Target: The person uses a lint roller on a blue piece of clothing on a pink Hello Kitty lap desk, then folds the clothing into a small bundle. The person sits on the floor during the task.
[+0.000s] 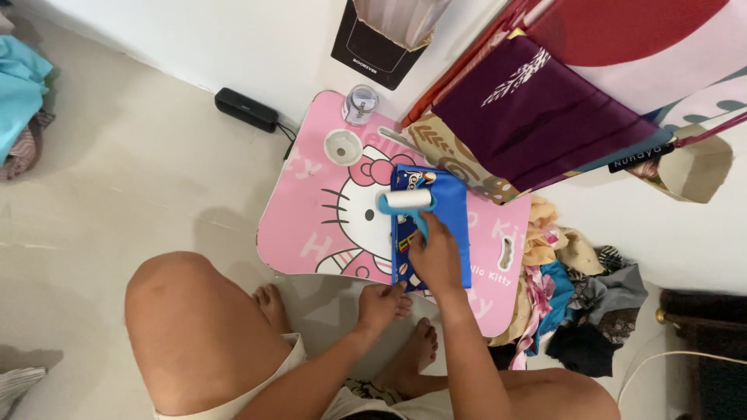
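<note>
Blue cloth [447,225] flat on pink cartoon-cat table [311,225], under right-hand fingers. Lint roller [408,202], white roll, blue handle, lying on cloth just beyond fingertips. Right hand [436,257] closed around roller handle. Left hand [381,305] fingers curled on table's near edge, touching cloth's near corner. Clear jar [359,105] and white cup hole [343,147] well beyond fingers. Clothes heap [576,303] right of right hand.
</note>
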